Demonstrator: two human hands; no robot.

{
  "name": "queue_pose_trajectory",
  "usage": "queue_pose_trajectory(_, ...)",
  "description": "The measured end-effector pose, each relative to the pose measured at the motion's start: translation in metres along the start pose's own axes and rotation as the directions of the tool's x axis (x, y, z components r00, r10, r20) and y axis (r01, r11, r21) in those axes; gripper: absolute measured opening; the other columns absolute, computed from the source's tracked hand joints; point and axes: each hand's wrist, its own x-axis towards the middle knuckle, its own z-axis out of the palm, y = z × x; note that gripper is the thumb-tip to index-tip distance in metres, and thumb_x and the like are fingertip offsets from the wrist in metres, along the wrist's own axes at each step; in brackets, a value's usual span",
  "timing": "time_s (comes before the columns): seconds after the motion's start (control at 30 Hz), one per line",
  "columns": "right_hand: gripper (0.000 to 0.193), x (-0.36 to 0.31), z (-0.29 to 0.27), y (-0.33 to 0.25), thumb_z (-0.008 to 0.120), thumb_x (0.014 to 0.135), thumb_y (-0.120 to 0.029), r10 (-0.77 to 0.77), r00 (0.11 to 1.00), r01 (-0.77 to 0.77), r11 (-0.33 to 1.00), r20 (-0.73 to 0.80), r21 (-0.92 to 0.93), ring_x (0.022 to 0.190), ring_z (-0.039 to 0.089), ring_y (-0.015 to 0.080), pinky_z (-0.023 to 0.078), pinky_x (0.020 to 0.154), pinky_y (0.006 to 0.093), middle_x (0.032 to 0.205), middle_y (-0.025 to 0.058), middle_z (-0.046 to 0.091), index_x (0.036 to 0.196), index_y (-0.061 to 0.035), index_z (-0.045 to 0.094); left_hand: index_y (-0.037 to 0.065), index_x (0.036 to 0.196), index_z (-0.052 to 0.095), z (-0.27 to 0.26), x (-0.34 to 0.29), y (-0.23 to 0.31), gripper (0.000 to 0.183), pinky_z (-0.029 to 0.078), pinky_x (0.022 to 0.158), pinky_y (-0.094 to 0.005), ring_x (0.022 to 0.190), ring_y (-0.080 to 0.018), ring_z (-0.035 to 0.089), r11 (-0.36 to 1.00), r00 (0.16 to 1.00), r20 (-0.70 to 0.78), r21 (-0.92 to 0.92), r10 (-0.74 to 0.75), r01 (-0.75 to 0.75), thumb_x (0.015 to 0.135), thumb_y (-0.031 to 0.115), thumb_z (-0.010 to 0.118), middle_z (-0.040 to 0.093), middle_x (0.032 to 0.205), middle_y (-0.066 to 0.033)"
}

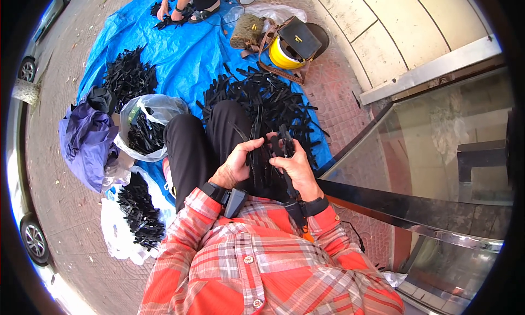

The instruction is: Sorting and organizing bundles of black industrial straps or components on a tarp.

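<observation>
Item: black strips (257, 170), one bunch — held close before me, my left fingers (250, 146) and right fingers (280, 162) closed on them. Apparently done: a portion that lay inside the clear bag (170, 104), left; a clump (139, 214) on or in a white bag (113, 227), nearer. Apparently left: the broad loose heap (273, 101) beyond my knees (227, 115), and a far-left pile (131, 77). Surface: a creased blue tarp (169, 80) over paving (60, 205). Surroundings: parked cars (34, 238) stood left, a glass case (355, 145) right, a yellow bucket (280, 55) far right — another person's hands (163, 10) were at strips, far edge.
</observation>
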Motion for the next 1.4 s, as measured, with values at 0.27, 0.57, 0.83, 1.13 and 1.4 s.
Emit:
queue_pose_trajectory(0.27, 0.035, 0.000, -0.014, -0.021, 0.062, 0.074, -0.005, 0.371, 0.908, -0.420, 0.797, 0.197, 0.434, 0.073, 0.062, 0.0163, 0.049, 0.058, 0.0267, 0.089, 0.0071, 0.063, 0.108, -0.0005, 0.057, 0.003, 0.130, 0.046, -0.014, 0.002, 0.002, 0.046, 0.054, 0.081, -0.0393, 0.091, -0.0243, 0.064, 0.979, 0.987, -0.103, 0.176, 0.125, -0.106, 0.085, 0.000, 0.051, 0.061, 0.110, -0.0144)
queue_pose_trajectory(0.57, 0.061, -0.012, -0.036, -0.025, 0.065, 0.070, 0.004, 0.316, 0.936, -0.344, 0.718, 0.157, 0.606, 0.073, 0.056, 0.0174, 0.046, 0.068, 0.0298, 0.094, 0.0121, 0.057, 0.126, 0.0000, 0.043, 0.005, 0.125, 0.052, -0.001, -0.002, 0.000, 0.041, 0.054, 0.072, -0.0300, 0.080, -0.0173, 0.063, 0.935, 0.975, -0.167, 0.344, 0.149, -0.084, 0.084, -0.003, 0.055, 0.063, 0.093, -0.0073)
queue_pose_trajectory(0.83, 0.062, -0.015, -0.027, -0.017, 0.070, 0.070, 0.006, -0.015, 0.997, 0.023, 0.993, 0.069, -0.113, 0.089, 0.061, 0.0131, 0.049, 0.079, 0.0257, 0.095, 0.0036, 0.058, 0.126, -0.0058, 0.046, 0.007, 0.112, 0.058, -0.006, 0.001, 0.002, 0.029, 0.055, 0.072, -0.0319, 0.081, -0.0204, 0.065, 0.991, 0.955, -0.292, 0.136, 0.055, -0.015, 0.084, 0.000, 0.060, 0.064, 0.090, -0.0076)
queue_pose_trajectory(1.13, 0.079, -0.015, -0.006, -0.006, 0.068, 0.050, 0.012, -0.414, 0.746, 0.638, 0.667, 0.521, -0.384, 0.086, 0.056, 0.0284, 0.047, 0.081, 0.0360, 0.101, 0.0080, 0.063, 0.126, -0.0019, 0.049, 0.009, 0.097, 0.063, -0.007, 0.003, 0.003, 0.013, 0.055, 0.073, -0.0393, 0.079, -0.0218, 0.064, 0.993, 0.945, -0.308, -0.067, -0.114, 0.098, 0.084, 0.004, 0.062, 0.065, 0.087, -0.0074)
queue_pose_trajectory(1.4, 0.064, -0.027, -0.004, -0.012, 0.070, 0.056, 0.015, -0.457, 0.829, 0.544, 0.794, 0.324, -0.272, 0.094, 0.059, 0.0239, 0.049, 0.087, 0.0329, 0.103, 0.0105, 0.059, 0.115, -0.0029, 0.051, 0.008, 0.098, 0.062, -0.017, 0.006, 0.001, 0.014, 0.052, 0.059, -0.0280, 0.073, -0.0180, 0.059, 0.997, 0.956, -0.284, -0.018, -0.071, 0.069, 0.086, 0.003, 0.060, 0.062, 0.087, -0.0078)
